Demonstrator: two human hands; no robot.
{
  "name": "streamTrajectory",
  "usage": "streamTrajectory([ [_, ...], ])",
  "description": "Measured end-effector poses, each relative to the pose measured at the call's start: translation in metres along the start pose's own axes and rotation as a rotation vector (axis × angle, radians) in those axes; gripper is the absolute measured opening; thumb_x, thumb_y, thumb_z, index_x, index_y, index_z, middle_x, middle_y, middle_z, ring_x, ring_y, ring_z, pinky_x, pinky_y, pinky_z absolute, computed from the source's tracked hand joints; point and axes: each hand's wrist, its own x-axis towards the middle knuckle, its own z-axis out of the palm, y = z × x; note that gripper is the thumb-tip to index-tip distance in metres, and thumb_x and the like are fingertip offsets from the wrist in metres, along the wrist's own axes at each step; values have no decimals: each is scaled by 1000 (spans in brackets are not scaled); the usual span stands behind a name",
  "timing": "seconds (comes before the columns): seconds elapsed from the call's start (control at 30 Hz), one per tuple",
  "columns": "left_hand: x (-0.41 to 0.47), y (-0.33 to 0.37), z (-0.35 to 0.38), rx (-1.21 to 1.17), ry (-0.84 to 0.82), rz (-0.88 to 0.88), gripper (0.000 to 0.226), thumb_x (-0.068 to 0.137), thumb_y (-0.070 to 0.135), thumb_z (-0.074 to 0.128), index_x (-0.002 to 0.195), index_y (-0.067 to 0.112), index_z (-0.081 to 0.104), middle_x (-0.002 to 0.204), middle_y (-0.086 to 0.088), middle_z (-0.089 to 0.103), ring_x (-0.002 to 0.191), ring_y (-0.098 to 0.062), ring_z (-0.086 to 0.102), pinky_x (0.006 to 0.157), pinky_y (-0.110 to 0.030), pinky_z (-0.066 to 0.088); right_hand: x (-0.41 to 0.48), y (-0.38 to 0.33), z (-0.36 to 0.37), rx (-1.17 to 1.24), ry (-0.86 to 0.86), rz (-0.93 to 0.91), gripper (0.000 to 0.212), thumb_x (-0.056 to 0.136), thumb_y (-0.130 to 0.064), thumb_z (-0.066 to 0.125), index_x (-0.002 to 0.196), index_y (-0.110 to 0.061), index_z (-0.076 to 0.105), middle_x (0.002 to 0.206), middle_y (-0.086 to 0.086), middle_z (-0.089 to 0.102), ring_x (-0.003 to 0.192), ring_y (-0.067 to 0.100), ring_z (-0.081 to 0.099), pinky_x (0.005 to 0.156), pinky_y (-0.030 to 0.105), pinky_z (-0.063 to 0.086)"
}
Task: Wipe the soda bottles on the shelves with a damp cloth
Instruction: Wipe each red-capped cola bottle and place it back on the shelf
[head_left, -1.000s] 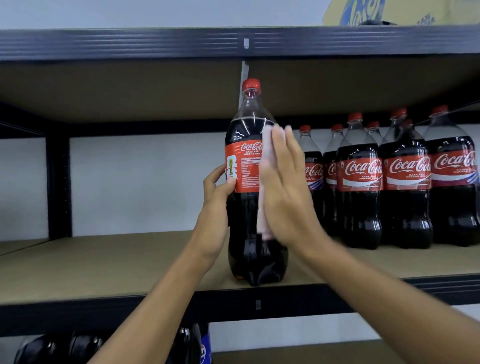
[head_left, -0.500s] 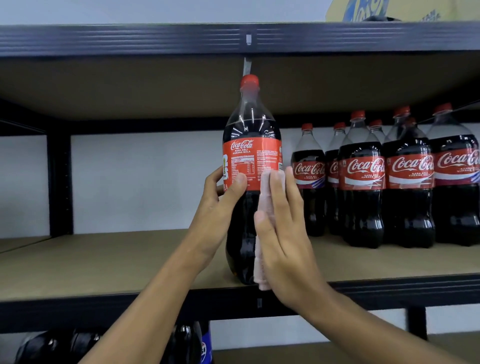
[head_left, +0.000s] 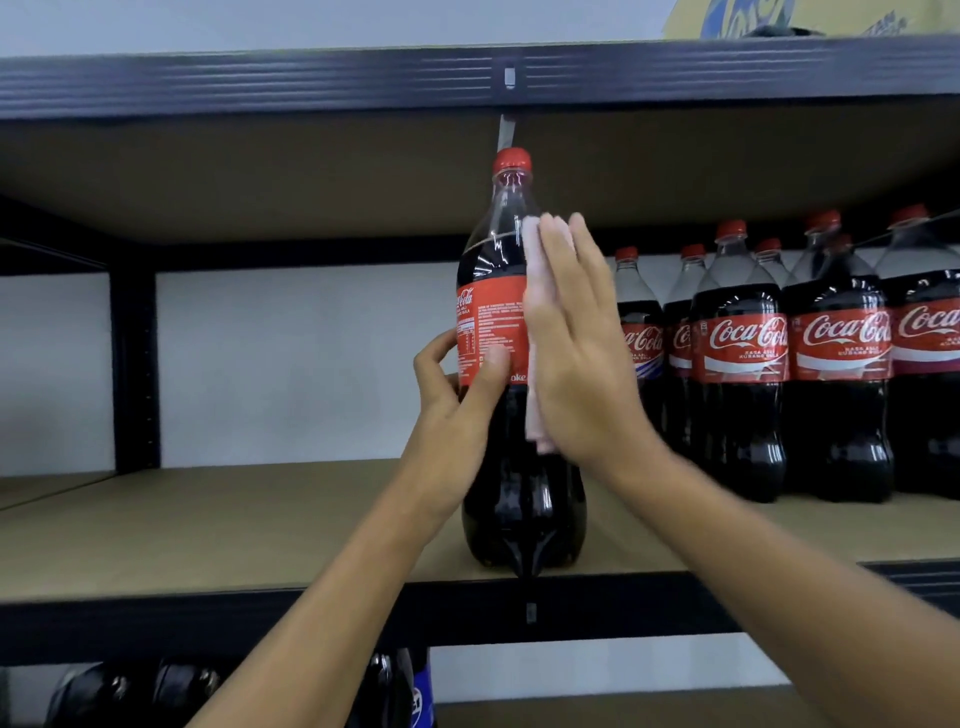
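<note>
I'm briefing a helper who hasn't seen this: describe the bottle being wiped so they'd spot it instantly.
On the brown shelf, a cluster of cola bottles stands back right. The wiped bottle stands alone at the front edge, left of them. Only its label shows small print; the left hand grips it, the right hand presses a pale cloth to it.

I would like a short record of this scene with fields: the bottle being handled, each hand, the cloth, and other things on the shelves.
bottle: front bottle, upright near the front edge of the shelf board, red cap on
left: left hand grips the bottle at its label
right: right hand, fingers straight, presses the cloth against the bottle
cloth: pale pink, between palm and the bottle's right side
others: row of bottles farther back on the right; dark bottles on the level below
</note>
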Motion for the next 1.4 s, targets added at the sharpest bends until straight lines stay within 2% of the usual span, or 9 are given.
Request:
streamTrajectory([
  [0.2,-1,-3,-5,-54,-30,1,71,77,67,57,139,39,37,127,3,68,108,-8,72,96,-34,57,-84,20,4,-159,-162,-27,54,112,-38,23,162,-37,2,164,-25,-24,154,6,-23,128,50,9],
  [0.27,0,-4,-6,-81,-27,-8,68,77,66,59,137,40,40,126,3,70,108,-10,73,99,-37,56,-67,16,4,-168,-131,-101,50,113,-35,21,160,-38,3,160,-36,-22,154,4,-20,128,46,8],
  [0.4,2,-4,-7,-70,-24,-16,64,80,66,58,136,42,40,124,3,72,107,-9,73,99,-36,55,5,5,3,-10,-3,28,48,114,-32,27,161,-29,22,160,-35,9,154,-5,1,119,8,6],
  [0.53,1,-4,-9,-49,-27,-10,71,79,68,54,142,40,37,122,7,71,106,-3,72,95,-28,53,43,-4,-1,136,24,138,46,111,-36,35,156,-28,40,160,-15,36,147,-1,31,124,37,29],
  [0.73,1,-6,-8,-93,-7,-13,68,82,63,57,143,35,44,126,8,71,112,-5,70,105,-36,52,-45,7,8,-10,-23,42,54,113,-37,28,163,-35,9,162,-32,-2,151,-11,-6,118,8,11],
  [0.83,2,-7,-9,-110,3,-22,58,90,60,54,141,33,47,126,10,70,115,-6,69,106,-37,51,-81,13,9,-20,-116,69,58,110,-42,28,161,-44,1,164,-33,-15,151,-8,-13,122,23,10],
  [1.07,17,-12,-15,-54,56,-80,38,97,56,45,125,30,46,125,-6,68,115,-20,66,100,-39,51,1,6,1,66,-60,99,50,113,-36,25,162,-33,18,169,-20,6,149,-15,-2,108,-4,6],
  [1.23,13,-12,-8,1,-15,-57,69,84,80,54,133,35,36,127,0,64,106,-8,72,89,-28,57,54,1,1,114,16,133,43,111,-35,35,153,-29,44,161,-9,36,148,1,30,123,32,27],
  [1.4,13,-17,-9,-87,8,-54,61,80,70,67,127,39,42,125,-5,69,109,-15,73,101,-44,56,-24,16,16,-27,14,10,51,113,-38,27,162,-34,16,168,-21,5,152,-10,0,119,13,17],
])
